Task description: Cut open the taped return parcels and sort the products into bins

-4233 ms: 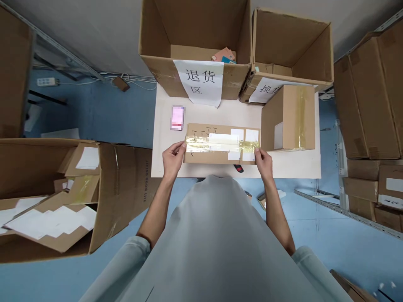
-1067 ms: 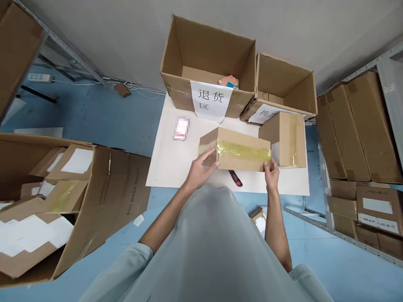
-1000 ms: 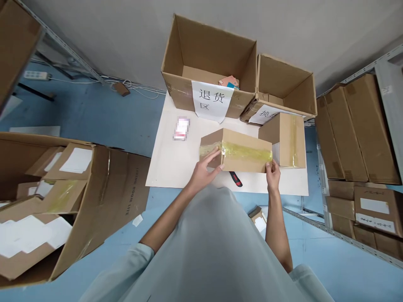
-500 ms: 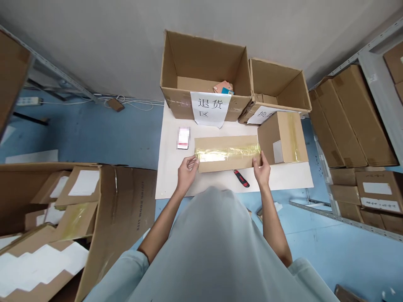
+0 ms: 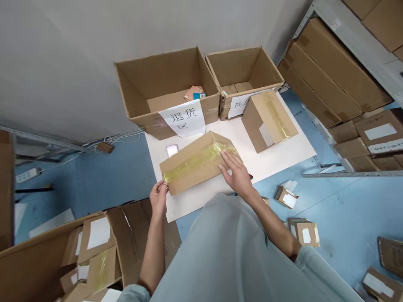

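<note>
A long cardboard box (image 5: 192, 161), with yellowish clear tape along its top and over its right end, lies angled on the white table (image 5: 201, 201). My left hand (image 5: 159, 197) is closed, thumb and fingers pinching the box's left corner by the tape. Stretched fingers of my right hand (image 5: 236, 174) rest on the box near its right end, the thumb spread apart. A red and black cutter (image 5: 250, 176) shows only its tip beyond my right hand. The phone (image 5: 171, 150) is partly hidden behind the box.
Two open cartons with paper signs, a large carton (image 5: 170, 84) and a smaller carton (image 5: 245, 67), stand along the back. A taped box (image 5: 270, 119) sits at the table's right. Lower left, a big carton (image 5: 138, 235) holds parcels. Small boxes (image 5: 304, 233) lie on the floor; shelves flank the right.
The view has turned right. The long box has swung on the table, its right end now farther back. My right hand has gone from gripping that end to lying on top.
</note>
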`<action>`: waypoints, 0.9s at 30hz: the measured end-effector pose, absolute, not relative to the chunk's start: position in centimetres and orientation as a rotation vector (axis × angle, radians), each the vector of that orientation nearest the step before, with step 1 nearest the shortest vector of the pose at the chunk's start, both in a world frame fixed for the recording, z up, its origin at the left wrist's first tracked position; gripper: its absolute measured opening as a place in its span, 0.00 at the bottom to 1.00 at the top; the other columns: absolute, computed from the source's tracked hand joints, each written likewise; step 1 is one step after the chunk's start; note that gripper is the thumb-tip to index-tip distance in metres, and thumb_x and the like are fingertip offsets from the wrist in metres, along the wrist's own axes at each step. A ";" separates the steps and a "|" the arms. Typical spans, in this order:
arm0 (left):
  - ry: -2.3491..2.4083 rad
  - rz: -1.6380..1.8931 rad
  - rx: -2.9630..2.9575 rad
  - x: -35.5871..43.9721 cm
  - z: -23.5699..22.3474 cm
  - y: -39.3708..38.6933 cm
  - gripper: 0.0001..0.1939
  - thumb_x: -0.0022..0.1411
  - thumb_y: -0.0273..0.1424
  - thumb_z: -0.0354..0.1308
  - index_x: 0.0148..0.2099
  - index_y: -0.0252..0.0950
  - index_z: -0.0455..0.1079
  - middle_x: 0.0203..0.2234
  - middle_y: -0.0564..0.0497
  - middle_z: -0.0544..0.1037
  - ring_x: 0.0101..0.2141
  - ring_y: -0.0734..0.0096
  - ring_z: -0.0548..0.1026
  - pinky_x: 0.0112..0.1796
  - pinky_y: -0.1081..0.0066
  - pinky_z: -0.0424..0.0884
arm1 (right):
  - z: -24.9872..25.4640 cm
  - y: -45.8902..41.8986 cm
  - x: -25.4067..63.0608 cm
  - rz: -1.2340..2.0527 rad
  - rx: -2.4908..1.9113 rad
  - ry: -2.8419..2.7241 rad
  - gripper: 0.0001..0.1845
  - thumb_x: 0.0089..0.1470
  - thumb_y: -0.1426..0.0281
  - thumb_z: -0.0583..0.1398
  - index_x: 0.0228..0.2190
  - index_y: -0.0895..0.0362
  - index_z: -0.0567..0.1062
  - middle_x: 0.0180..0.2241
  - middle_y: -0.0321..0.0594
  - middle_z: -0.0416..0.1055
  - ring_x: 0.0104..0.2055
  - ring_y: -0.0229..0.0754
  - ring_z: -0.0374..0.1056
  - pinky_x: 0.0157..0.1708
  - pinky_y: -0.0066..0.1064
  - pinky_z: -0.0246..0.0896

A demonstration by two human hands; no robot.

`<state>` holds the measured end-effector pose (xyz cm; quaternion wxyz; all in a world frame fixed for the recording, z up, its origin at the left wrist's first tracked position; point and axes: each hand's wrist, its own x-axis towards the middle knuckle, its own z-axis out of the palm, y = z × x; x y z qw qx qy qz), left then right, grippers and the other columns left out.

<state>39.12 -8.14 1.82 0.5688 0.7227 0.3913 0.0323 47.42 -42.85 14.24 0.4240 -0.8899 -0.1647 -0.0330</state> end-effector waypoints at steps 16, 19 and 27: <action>0.842 0.389 2.188 49.4 11.4 -28.5 0.34 0.67 0.39 0.63 0.72 0.38 0.68 0.74 0.35 0.70 0.76 0.40 0.65 0.78 0.43 0.58 | 8.3 -64.0 56.0 -0.052 -2.186 -0.243 0.28 0.75 0.60 0.59 0.70 0.53 0.78 0.72 0.52 0.74 0.76 0.60 0.67 0.78 0.58 0.60; 0.533 0.324 2.150 54.1 12.4 -37.9 0.29 0.73 0.41 0.61 0.72 0.41 0.70 0.73 0.39 0.72 0.77 0.47 0.65 0.79 0.49 0.56 | 8.3 -70.4 58.5 -0.214 -2.250 -0.006 0.35 0.75 0.51 0.61 0.73 0.53 0.73 0.78 0.55 0.63 0.82 0.63 0.55 0.81 0.63 0.49; 0.428 -0.403 1.977 63.3 9.8 -56.2 0.29 0.74 0.36 0.63 0.73 0.36 0.70 0.68 0.36 0.79 0.58 0.50 0.85 0.60 0.55 0.80 | 5.8 -79.1 64.2 0.161 -2.252 0.219 0.51 0.70 0.41 0.58 0.78 0.64 0.63 0.73 0.65 0.69 0.72 0.65 0.71 0.70 0.56 0.70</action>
